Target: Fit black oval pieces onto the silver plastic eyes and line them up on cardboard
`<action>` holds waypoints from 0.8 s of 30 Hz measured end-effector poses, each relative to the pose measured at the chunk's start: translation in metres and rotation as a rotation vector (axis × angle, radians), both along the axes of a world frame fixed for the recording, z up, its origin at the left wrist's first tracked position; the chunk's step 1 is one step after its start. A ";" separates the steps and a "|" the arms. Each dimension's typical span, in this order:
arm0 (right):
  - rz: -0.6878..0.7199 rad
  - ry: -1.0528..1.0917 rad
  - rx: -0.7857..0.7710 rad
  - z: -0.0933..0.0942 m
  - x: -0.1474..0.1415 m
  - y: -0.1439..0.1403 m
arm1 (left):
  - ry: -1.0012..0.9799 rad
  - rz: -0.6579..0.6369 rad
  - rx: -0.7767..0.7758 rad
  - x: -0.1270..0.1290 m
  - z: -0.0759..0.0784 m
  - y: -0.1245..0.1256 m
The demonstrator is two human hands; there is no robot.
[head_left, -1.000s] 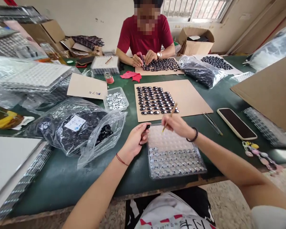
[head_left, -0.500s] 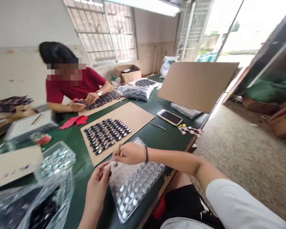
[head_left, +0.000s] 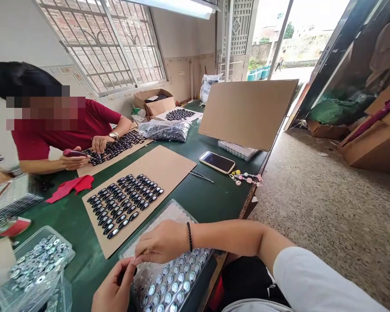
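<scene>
Right hand [head_left: 162,243]: I see its fingers pinched narrow over the clear blister tray [head_left: 178,281], contents indiscernible | Left hand [head_left: 114,290]: fingertips closed on a small dark piece [head_left: 134,272] at tray's left edge, touching right fingertips | Cardboard sheet [head_left: 169,164] with dark pieces beyond tray | Phone [head_left: 217,161] farther, right.

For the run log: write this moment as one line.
left hand: pinching small dark piece | right hand: over clear tray, touching left fingertips | phone: on table
</scene>
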State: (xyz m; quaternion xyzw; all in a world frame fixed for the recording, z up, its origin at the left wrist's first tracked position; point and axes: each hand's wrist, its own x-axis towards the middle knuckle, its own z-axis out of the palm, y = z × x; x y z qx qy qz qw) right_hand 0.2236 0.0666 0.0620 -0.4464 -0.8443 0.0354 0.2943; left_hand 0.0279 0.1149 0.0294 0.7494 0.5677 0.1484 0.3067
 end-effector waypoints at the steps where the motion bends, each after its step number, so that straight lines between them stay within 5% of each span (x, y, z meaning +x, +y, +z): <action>1: -0.001 0.007 -0.010 0.000 0.000 -0.001 | -0.015 -0.001 0.002 0.000 0.003 -0.002; 7: 0.010 0.483 -0.109 0.000 0.002 -0.009 | -0.434 0.187 -0.127 0.011 0.022 -0.027; 10: 0.030 0.804 -0.271 -0.005 0.001 -0.008 | -0.678 0.185 -0.313 0.022 0.023 -0.037; 15: 0.082 1.023 -0.456 -0.008 -0.004 -0.011 | -0.826 0.260 -0.362 0.034 0.020 -0.051; 18: 0.034 1.060 -0.413 -0.005 0.000 -0.013 | -0.891 0.256 -0.370 0.027 0.026 -0.043; 24: -0.035 1.135 -0.384 -0.002 0.006 -0.013 | -1.377 0.486 -0.376 -0.009 0.035 -0.003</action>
